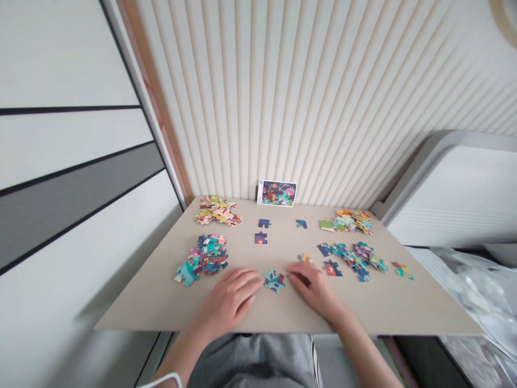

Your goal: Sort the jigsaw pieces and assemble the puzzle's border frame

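Observation:
A teal puzzle piece with dark leaf shapes (274,281) lies on the table between my two hands. My left hand (231,296) rests on the tabletop just left of it, fingers stretched out and holding nothing. On the other side, my right hand (315,288) lies with its fingers loosely bent and apart, nothing visible in them. Just beyond its fingers is an orange puzzle piece (305,258), partly hidden. A blue piece with a red shape (333,268) sits to the right of that hand.
Heaps of puzzle pieces lie at the back left (218,211), the left (204,258), the back right (349,221) and the right (357,257). Several single pieces, including a dark blue one (264,223), lie mid-table. A picture card (277,193) leans against the ribbed wall (262,97).

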Action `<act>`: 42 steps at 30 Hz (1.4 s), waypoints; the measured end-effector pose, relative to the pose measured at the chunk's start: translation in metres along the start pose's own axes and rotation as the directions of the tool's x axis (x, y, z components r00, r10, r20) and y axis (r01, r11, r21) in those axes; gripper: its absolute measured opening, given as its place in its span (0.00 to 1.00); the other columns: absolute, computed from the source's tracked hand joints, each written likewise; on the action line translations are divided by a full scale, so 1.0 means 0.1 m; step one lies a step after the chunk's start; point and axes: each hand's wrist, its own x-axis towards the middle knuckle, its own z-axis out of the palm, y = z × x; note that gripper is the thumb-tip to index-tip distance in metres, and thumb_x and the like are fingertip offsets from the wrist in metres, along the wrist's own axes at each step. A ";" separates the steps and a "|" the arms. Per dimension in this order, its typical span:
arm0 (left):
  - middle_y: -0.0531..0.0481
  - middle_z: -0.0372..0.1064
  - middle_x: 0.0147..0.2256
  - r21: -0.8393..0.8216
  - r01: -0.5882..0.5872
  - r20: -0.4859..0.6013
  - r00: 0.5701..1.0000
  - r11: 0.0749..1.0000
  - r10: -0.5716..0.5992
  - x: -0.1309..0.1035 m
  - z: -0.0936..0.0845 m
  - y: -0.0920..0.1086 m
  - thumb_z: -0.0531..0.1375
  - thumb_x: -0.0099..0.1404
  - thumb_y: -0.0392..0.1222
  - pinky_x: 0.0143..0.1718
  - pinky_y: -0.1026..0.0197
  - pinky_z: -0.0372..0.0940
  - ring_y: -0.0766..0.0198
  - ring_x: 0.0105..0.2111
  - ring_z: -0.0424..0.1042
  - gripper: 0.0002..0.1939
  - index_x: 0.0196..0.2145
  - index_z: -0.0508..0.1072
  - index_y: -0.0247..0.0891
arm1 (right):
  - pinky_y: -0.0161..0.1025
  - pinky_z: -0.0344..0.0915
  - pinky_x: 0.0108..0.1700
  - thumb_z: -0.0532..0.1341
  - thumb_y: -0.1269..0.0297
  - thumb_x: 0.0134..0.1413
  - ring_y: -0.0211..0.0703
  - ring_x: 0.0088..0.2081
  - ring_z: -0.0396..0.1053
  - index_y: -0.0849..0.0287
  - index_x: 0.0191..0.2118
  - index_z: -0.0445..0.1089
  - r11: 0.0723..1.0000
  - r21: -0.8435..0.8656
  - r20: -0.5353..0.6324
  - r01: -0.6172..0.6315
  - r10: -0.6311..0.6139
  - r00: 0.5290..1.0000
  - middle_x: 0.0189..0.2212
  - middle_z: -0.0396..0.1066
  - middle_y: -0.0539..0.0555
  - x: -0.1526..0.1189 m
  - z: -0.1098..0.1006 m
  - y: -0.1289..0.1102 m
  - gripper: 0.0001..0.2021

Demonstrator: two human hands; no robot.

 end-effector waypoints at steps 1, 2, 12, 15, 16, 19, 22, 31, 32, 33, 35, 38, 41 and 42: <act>0.50 0.68 0.63 -0.011 -0.024 0.016 1.000 1.000 0.024 0.01 -0.01 0.00 0.55 0.73 0.34 0.65 0.46 0.63 0.54 0.64 0.63 0.24 0.64 0.69 0.48 | 0.47 0.69 0.55 0.59 0.65 0.69 0.48 0.49 0.74 0.52 0.50 0.77 1.000 -0.008 0.014 0.018 -0.018 1.000 0.47 0.78 0.55 -0.02 0.00 -0.02 0.11; 0.50 0.68 0.63 -0.023 -0.047 0.032 0.998 0.999 0.048 0.02 -0.02 0.00 0.55 0.72 0.33 0.66 0.46 0.62 0.54 0.65 0.63 0.25 0.64 0.69 0.49 | 0.47 0.69 0.55 0.59 0.65 0.69 0.48 0.50 0.74 0.51 0.50 0.77 0.999 -0.022 0.027 0.038 -0.037 0.999 0.47 0.78 0.55 -0.03 0.01 -0.04 0.10; 0.53 0.70 0.61 -0.056 -0.109 0.125 0.985 0.992 0.116 0.09 -0.08 0.05 0.56 0.73 0.34 0.68 0.44 0.59 0.55 0.64 0.64 0.22 0.61 0.71 0.47 | 0.52 0.65 0.60 0.64 0.64 0.66 0.51 0.56 0.70 0.47 0.54 0.77 0.979 -0.180 0.096 0.096 -0.079 0.992 0.53 0.73 0.56 -0.04 0.04 -0.11 0.13; 0.52 0.72 0.59 -0.068 -0.098 0.110 0.988 0.993 0.105 0.08 -0.09 0.06 0.56 0.73 0.34 0.66 0.46 0.62 0.55 0.62 0.65 0.20 0.59 0.73 0.46 | 0.51 0.65 0.60 0.64 0.65 0.66 0.51 0.56 0.70 0.48 0.54 0.76 0.976 -0.191 0.090 0.105 -0.089 0.992 0.53 0.73 0.56 -0.05 0.05 -0.10 0.13; 0.52 0.72 0.59 -0.071 -0.091 0.105 0.990 0.993 0.099 0.08 -0.09 0.07 0.56 0.73 0.34 0.66 0.47 0.63 0.55 0.62 0.65 0.20 0.59 0.73 0.46 | 0.51 0.65 0.60 0.63 0.66 0.66 0.51 0.56 0.70 0.48 0.54 0.76 0.975 -0.194 0.083 0.107 -0.092 0.992 0.52 0.73 0.56 -0.05 0.05 -0.10 0.13; 0.50 0.72 0.58 -0.066 -0.056 0.079 0.995 0.996 0.061 0.06 -0.06 0.06 0.58 0.71 0.35 0.65 0.47 0.64 0.54 0.62 0.65 0.21 0.60 0.72 0.46 | 0.52 0.65 0.61 0.63 0.65 0.66 0.51 0.57 0.69 0.49 0.50 0.78 0.975 -0.188 0.077 0.119 -0.106 0.991 0.52 0.74 0.56 -0.05 0.03 -0.12 0.10; 0.47 0.71 0.58 -0.025 0.032 0.031 0.999 0.999 -0.032 0.05 -0.01 0.04 0.59 0.71 0.37 0.64 0.45 0.65 0.52 0.61 0.65 0.22 0.62 0.70 0.44 | 0.54 0.63 0.62 0.64 0.63 0.66 0.52 0.58 0.68 0.48 0.45 0.80 0.974 -0.160 0.121 0.163 -0.144 0.982 0.53 0.73 0.55 -0.05 0.00 -0.16 0.07; 0.47 0.73 0.53 -0.046 -0.070 0.065 0.995 0.997 0.073 0.01 -0.06 0.08 0.55 0.74 0.36 0.63 0.47 0.64 0.54 0.59 0.67 0.19 0.59 0.72 0.45 | 0.54 0.63 0.62 0.63 0.64 0.66 0.52 0.59 0.68 0.47 0.49 0.79 0.959 -0.081 0.236 0.273 -0.248 0.940 0.54 0.76 0.52 -0.03 -0.01 -0.19 0.10; 0.47 0.73 0.53 -0.056 -0.077 0.078 0.994 0.995 0.081 0.01 -0.07 0.09 0.56 0.74 0.36 0.62 0.48 0.65 0.54 0.58 0.67 0.18 0.58 0.73 0.45 | 0.54 0.64 0.62 0.63 0.64 0.66 0.52 0.59 0.68 0.47 0.49 0.79 0.957 -0.073 0.240 0.280 -0.255 0.937 0.53 0.77 0.52 -0.03 -0.01 -0.19 0.10; 0.47 0.73 0.52 -0.059 -0.061 0.078 0.995 0.996 0.066 0.02 -0.08 0.10 0.56 0.73 0.37 0.61 0.48 0.65 0.54 0.57 0.68 0.17 0.57 0.73 0.45 | 0.54 0.64 0.62 0.63 0.64 0.66 0.52 0.59 0.68 0.47 0.49 0.79 0.957 -0.064 0.243 0.284 -0.261 0.934 0.53 0.77 0.52 -0.03 -0.01 -0.20 0.10; 0.46 0.73 0.53 -0.047 0.002 0.058 0.998 0.999 0.001 0.03 -0.07 0.10 0.57 0.73 0.37 0.60 0.47 0.66 0.53 0.56 0.68 0.16 0.56 0.74 0.44 | 0.54 0.64 0.62 0.63 0.64 0.66 0.52 0.60 0.68 0.46 0.49 0.79 0.956 -0.043 0.252 0.290 -0.270 0.929 0.53 0.78 0.52 -0.03 -0.02 -0.22 0.10; 0.45 0.72 0.54 -0.026 0.081 0.017 0.997 0.996 -0.081 0.03 -0.03 0.09 0.56 0.73 0.35 0.61 0.46 0.65 0.53 0.57 0.68 0.18 0.58 0.73 0.42 | 0.54 0.64 0.62 0.62 0.64 0.66 0.52 0.60 0.68 0.48 0.49 0.79 0.955 -0.015 0.277 0.297 -0.282 0.919 0.53 0.78 0.52 -0.03 -0.03 -0.24 0.10; 0.44 0.71 0.56 -0.016 0.106 -0.009 0.994 0.994 -0.106 0.03 -0.01 0.08 0.57 0.72 0.35 0.62 0.45 0.65 0.52 0.59 0.67 0.20 0.59 0.71 0.42 | 0.55 0.63 0.63 0.61 0.65 0.66 0.53 0.60 0.68 0.48 0.49 0.79 0.955 -0.008 0.283 0.295 -0.281 0.917 0.53 0.78 0.52 -0.03 -0.03 -0.25 0.11; 0.44 0.71 0.58 -0.013 0.097 -0.008 0.995 0.995 -0.098 0.02 -0.01 0.08 0.57 0.71 0.35 0.63 0.44 0.65 0.52 0.59 0.67 0.21 0.60 0.71 0.42 | 0.55 0.63 0.63 0.61 0.65 0.66 0.53 0.61 0.68 0.48 0.49 0.79 0.956 -0.008 0.282 0.292 -0.278 0.918 0.53 0.78 0.52 -0.03 -0.03 -0.25 0.11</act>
